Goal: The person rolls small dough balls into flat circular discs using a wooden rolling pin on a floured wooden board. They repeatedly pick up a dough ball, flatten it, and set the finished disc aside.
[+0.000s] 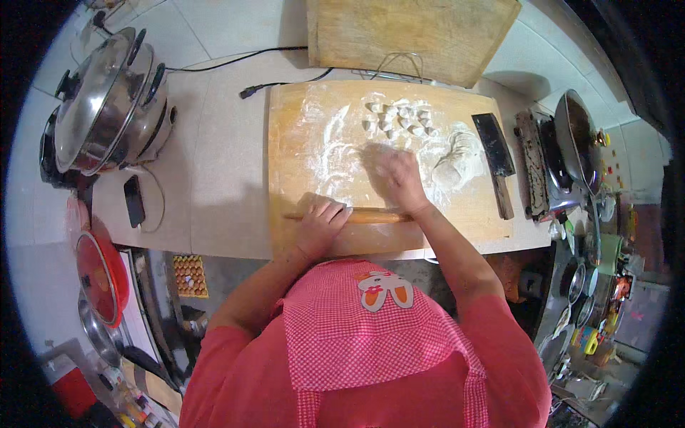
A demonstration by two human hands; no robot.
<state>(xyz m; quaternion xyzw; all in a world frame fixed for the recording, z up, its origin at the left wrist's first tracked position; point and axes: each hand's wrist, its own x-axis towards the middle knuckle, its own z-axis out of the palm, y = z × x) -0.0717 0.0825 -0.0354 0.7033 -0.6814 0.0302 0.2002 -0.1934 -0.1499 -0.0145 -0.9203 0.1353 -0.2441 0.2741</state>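
On a floured wooden board (289, 123) lies a wooden rolling pin (374, 215), near the board's front edge. My left hand (322, 220) rests over the pin's left part; whether its fingers grip it is hard to tell. My right hand (398, 174), blurred, is above the middle of the board, its wrist over the pin's right end; its fingers are unclear. Beyond it sit several small floured dough pieces (403, 112). To their right is a heap of flour (464, 152) with a pale rounded lump (447, 172), perhaps dough. A cleaver (493, 147) lies along the board's right side.
A lidded steel pot (99, 107) and a dark phone-like object (134, 200) stand left. A black cable (235, 60) runs behind the board. Another wooden board (406, 32) leans at the back, by a wire rack (396, 67). A wok (577, 134) sits on a stove at right.
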